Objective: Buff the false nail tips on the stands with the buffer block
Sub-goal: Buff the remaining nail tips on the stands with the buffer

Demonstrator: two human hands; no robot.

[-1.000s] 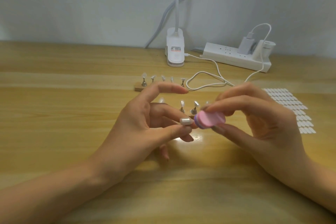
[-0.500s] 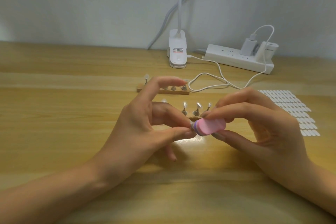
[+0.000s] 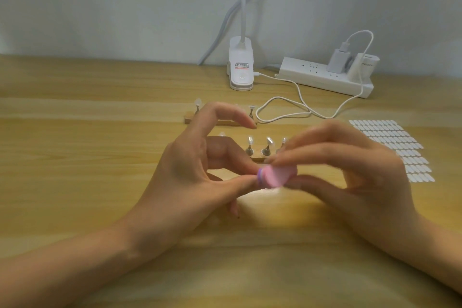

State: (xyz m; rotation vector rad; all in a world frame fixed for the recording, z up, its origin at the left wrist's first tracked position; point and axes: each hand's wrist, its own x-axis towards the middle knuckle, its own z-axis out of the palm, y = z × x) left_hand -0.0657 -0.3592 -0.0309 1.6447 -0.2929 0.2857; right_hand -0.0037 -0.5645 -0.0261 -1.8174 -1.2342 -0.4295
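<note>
Both forearms reach in from the near edge and angle toward each other. The left hand (image 3: 190, 177) pinches thumb against middle finger, with the index finger arched high above; what it pinches is hidden. The right hand (image 3: 362, 182), blurred, grips a buffer (image 3: 277, 175) between thumb and fingertips, right against the left hand's pinch.

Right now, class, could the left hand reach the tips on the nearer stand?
Probably yes. The nearer stand lies just beyond the left hand, with nothing between. But its thumb and finger pinch together at the buffer block, so they look busy.
</note>
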